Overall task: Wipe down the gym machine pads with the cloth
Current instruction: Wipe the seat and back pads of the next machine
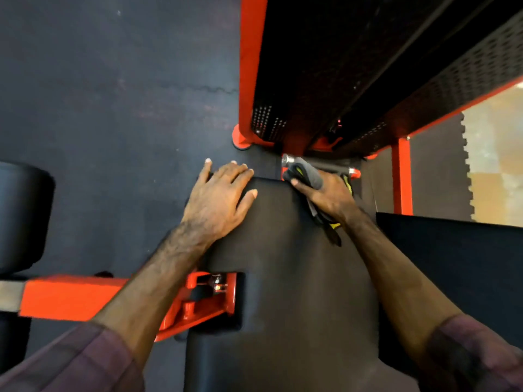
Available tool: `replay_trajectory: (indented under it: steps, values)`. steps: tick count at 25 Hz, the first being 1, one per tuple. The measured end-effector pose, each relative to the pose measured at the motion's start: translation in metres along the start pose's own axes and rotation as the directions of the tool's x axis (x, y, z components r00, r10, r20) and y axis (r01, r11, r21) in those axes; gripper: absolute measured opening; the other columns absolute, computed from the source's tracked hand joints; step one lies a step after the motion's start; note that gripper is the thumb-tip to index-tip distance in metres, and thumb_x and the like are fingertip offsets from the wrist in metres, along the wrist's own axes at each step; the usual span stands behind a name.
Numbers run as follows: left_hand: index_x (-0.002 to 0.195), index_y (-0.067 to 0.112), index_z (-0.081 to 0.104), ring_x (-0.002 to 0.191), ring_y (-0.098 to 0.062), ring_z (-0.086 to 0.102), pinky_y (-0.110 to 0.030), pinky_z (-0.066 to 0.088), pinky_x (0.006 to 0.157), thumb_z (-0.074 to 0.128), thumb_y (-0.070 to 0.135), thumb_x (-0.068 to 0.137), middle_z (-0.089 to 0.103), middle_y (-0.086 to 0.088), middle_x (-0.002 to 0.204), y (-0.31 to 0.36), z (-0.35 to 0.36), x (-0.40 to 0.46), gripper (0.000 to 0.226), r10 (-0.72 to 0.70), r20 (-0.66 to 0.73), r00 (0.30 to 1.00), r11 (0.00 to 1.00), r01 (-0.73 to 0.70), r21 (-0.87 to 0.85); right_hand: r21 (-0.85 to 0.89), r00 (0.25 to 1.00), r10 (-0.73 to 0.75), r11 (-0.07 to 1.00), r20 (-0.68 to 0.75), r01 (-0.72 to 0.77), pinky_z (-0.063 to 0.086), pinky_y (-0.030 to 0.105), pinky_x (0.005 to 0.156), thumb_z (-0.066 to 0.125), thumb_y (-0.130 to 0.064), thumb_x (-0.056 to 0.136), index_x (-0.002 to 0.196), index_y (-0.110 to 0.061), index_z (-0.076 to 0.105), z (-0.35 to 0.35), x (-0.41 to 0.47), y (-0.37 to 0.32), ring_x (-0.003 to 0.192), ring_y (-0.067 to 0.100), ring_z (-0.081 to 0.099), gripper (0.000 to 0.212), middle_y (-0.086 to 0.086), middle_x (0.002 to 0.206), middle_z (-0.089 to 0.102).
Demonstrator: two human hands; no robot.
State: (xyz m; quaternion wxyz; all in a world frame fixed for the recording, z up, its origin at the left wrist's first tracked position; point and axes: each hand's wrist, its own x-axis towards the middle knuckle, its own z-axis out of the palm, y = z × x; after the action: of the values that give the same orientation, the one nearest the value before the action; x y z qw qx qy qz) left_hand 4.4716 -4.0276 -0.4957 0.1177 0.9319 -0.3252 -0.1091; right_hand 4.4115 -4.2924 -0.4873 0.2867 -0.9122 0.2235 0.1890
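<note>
- Cloth [307,176], grey with yellow trim, sits bunched at the far right corner of the black pad [283,264].
- Your right hand [325,196] grips it, fingers curled round the fabric.
- Your left hand [219,199] lies flat on the pad's far left corner, fingers spread.
- Orange frame [252,66] rises beyond.

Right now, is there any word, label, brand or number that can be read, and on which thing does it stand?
None can be read. The black pad, the orange frame, the perforated black guard and the grey and yellow cloth in the right hand show no lettering.
</note>
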Motion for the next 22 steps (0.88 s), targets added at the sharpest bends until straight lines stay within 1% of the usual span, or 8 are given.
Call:
replay_trajectory:
  steps: [2,7,9,12,13,17,20,22]
  values:
    - [0.146,0.020,0.060,0.137,-0.025,0.058,-0.054,0.033,0.123,0.032,0.055,0.105,0.064,-0.003,0.146,0.010,0.006,0.020,0.060,0.093,0.082,0.992,0.993,-0.098,0.065,-0.034,0.997,0.078,0.996,-0.009,-0.079,0.050,0.040,0.100,0.063,-0.071,0.092,0.128,-0.027,0.071,-0.003,0.005,0.012,0.125,0.031,0.065,0.058,0.007,0.128,0.074]
    - [0.137,0.022,0.063,0.120,-0.028,0.066,-0.046,0.045,0.104,0.035,0.056,0.107,0.070,-0.002,0.133,0.036,0.018,0.035,0.053,0.132,0.093,0.987,0.979,-0.144,0.141,0.045,0.985,-0.168,0.984,-0.035,0.170,0.045,0.036,0.109,0.063,-0.066,0.095,0.140,-0.036,0.064,0.015,0.009,0.002,0.133,0.022,0.060,0.054,-0.002,0.137,0.070]
    - [0.144,0.021,0.060,0.125,-0.027,0.065,-0.047,0.045,0.107,0.037,0.056,0.107,0.068,-0.002,0.140,0.041,0.022,0.036,0.056,0.156,0.103,0.982,0.975,-0.170,0.144,0.038,0.995,-0.074,0.996,-0.068,0.077,0.045,0.038,0.107,0.063,-0.065,0.096,0.140,-0.034,0.065,0.005,0.007,0.046,0.132,0.025,0.061,0.054,0.003,0.137,0.070]
    - [0.149,0.020,0.057,0.130,-0.026,0.062,-0.047,0.044,0.110,0.034,0.058,0.106,0.064,-0.002,0.146,0.052,0.026,0.043,0.062,0.167,0.149,0.975,0.973,-0.187,0.138,0.187,0.949,0.302,0.941,-0.088,-0.282,0.051,0.039,0.099,0.060,-0.078,0.088,0.136,-0.033,0.065,-0.013,0.000,0.106,0.128,0.030,0.064,0.066,0.009,0.132,0.072]
    - [0.150,0.019,0.056,0.130,-0.027,0.062,-0.047,0.044,0.110,0.034,0.059,0.106,0.064,-0.002,0.146,0.060,0.029,0.048,0.063,0.181,0.153,0.971,0.970,-0.203,0.137,0.198,0.936,0.339,0.928,-0.096,-0.316,0.052,0.039,0.097,0.061,-0.079,0.088,0.134,-0.031,0.066,-0.012,-0.001,0.109,0.126,0.031,0.065,0.066,0.010,0.129,0.073]
    - [0.149,0.016,0.057,0.131,-0.029,0.061,-0.049,0.044,0.109,0.036,0.057,0.105,0.061,-0.004,0.149,0.105,0.052,0.062,0.064,0.279,0.154,0.948,0.946,-0.299,0.126,0.160,0.987,0.122,0.982,-0.103,-0.104,0.050,0.039,0.103,0.064,-0.072,0.090,0.138,-0.034,0.064,0.000,0.007,0.099,0.129,0.027,0.063,0.061,0.004,0.135,0.071]
    - [0.149,0.015,0.057,0.133,-0.031,0.058,-0.051,0.043,0.110,0.039,0.057,0.103,0.058,-0.007,0.151,0.128,0.062,0.070,0.065,0.308,0.171,0.936,0.935,-0.331,0.128,0.332,0.968,0.239,0.922,-0.078,-0.201,0.047,0.036,0.099,0.065,-0.063,0.096,0.143,-0.037,0.062,-0.008,0.001,0.139,0.128,0.028,0.062,0.054,0.008,0.131,0.071]
    - [0.152,0.014,0.054,0.137,-0.032,0.055,-0.053,0.041,0.114,0.036,0.058,0.103,0.054,-0.008,0.155,0.136,0.065,0.071,0.068,0.307,0.192,0.932,0.931,-0.336,0.142,0.521,0.911,0.405,0.795,-0.072,-0.312,0.050,0.035,0.097,0.069,-0.062,0.094,0.137,-0.029,0.067,-0.006,-0.018,0.173,0.124,0.025,0.065,0.054,0.005,0.124,0.073]
